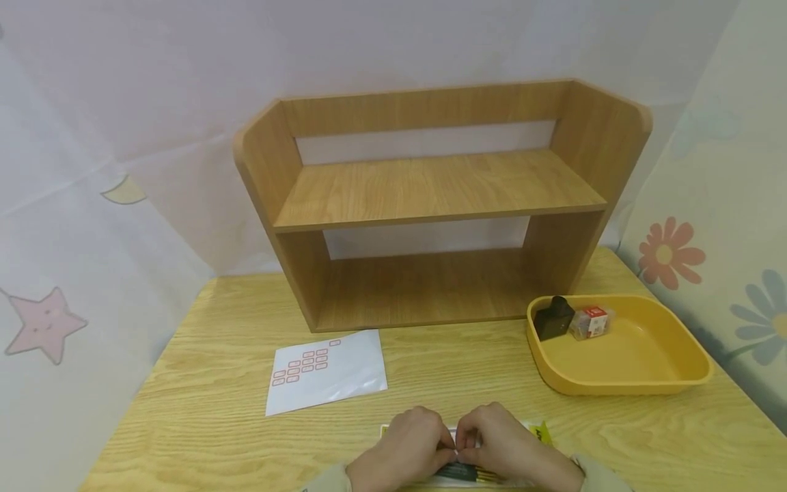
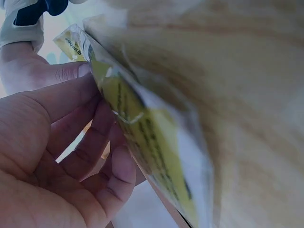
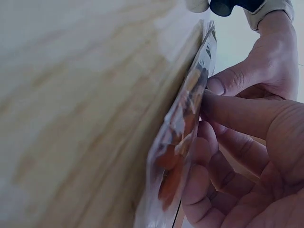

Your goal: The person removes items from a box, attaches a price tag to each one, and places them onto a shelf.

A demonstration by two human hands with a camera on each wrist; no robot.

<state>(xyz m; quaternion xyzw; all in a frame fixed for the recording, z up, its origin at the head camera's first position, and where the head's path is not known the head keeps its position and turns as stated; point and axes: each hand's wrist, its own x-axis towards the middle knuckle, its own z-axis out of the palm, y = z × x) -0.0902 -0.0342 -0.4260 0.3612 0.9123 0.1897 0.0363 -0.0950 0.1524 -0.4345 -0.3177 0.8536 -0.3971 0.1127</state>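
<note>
Near the table's front edge lies a clear plastic packet (image 1: 460, 472) with yellow printed parts. Slim pieces with dark, gold and orange sections show through it, and they look like paintbrushes. My left hand (image 1: 408, 444) pinches the packet's edge between thumb and fingers. Right beside it, my right hand (image 1: 501, 443) pinches the same edge, with the fingertips of both hands almost meeting. The left wrist view shows the packet's yellow printed side (image 2: 152, 142) tilted up off the wood. Orange ends inside the packet (image 3: 173, 156) appear in the right wrist view. The hands hide the packet's middle.
A wooden two-level shelf (image 1: 439, 188) stands at the back. White paper with red-outlined labels (image 1: 344, 376) lies left of centre. The yellow tray (image 1: 627, 388) at right holds a black bottle-like object (image 1: 553, 320) and a small red-and-white package (image 1: 593, 322).
</note>
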